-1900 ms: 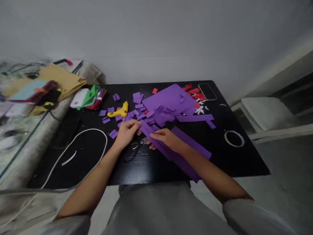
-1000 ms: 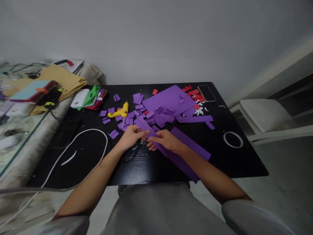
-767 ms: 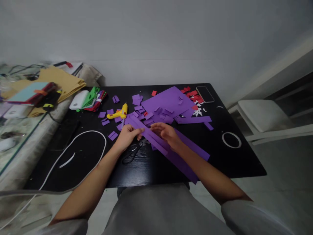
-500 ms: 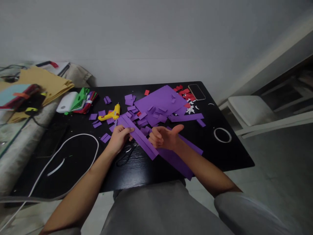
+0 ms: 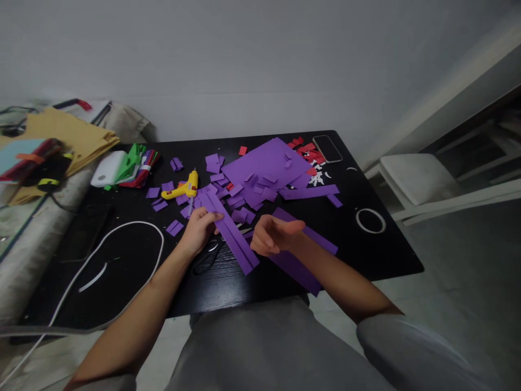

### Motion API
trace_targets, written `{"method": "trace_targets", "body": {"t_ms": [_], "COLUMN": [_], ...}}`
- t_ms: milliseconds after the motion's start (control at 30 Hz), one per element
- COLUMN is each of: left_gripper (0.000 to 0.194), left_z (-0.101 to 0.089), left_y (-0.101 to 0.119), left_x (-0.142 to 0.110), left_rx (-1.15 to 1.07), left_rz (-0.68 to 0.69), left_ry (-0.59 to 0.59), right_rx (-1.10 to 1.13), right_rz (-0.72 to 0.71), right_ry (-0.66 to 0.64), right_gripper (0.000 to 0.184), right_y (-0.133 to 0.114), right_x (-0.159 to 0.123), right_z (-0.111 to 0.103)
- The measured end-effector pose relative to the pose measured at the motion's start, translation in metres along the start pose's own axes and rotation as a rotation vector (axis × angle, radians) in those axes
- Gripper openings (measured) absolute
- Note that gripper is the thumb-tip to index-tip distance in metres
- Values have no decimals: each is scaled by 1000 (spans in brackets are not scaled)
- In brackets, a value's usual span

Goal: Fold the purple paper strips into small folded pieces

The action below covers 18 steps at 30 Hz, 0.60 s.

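Observation:
My left hand (image 5: 199, 229) pinches a bundle of long purple paper strips (image 5: 234, 239) that slants from upper left to lower right above the black table (image 5: 252, 282). Just right of the strips hovers my right hand (image 5: 273, 234), fingers loosely curled, holding nothing. Black scissors (image 5: 205, 259) lie on the table under my left hand. More wide purple strips (image 5: 303, 258) lie under my right forearm.
A yellow glue gun (image 5: 181, 189) lies among small purple paper pieces (image 5: 240, 193) and a large purple sheet (image 5: 266, 160). Red scraps and a phone (image 5: 326, 148) sit at the back right. A white tape ring (image 5: 370, 220) lies at the right, a white cable (image 5: 122, 233) at the left.
My left hand has lifted the bundle of strips off the pile and drawn it left. My right hand let go of the strips and now hangs free beside them.

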<state>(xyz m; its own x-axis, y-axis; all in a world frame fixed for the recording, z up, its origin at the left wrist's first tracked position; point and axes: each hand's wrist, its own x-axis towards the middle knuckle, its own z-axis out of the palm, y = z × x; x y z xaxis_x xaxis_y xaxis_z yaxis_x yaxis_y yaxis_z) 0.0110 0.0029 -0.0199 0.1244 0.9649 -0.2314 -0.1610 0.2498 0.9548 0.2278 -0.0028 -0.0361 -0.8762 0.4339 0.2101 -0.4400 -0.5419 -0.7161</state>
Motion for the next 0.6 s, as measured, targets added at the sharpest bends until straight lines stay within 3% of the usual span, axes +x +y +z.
{"method": "trace_targets", "body": {"t_ms": [167,433,600], "left_gripper": [20,28,34], "left_z": [-4,-11,-14], "left_y": [-5,-13,-14], "left_x": [2,11,14], "left_rx": [-29,140,285], "left_rz": [3,36,77], "left_ry": [-42,-52,-7], "right_rx": [-29,-108,-172], "right_rz": [-23,-92,-69], "right_ry": [155,551,655], "right_gripper": [60,55,47], "right_y": [-4,-7,-5], "right_x": [1,8,13], "right_z": [5,-6,-14]}}
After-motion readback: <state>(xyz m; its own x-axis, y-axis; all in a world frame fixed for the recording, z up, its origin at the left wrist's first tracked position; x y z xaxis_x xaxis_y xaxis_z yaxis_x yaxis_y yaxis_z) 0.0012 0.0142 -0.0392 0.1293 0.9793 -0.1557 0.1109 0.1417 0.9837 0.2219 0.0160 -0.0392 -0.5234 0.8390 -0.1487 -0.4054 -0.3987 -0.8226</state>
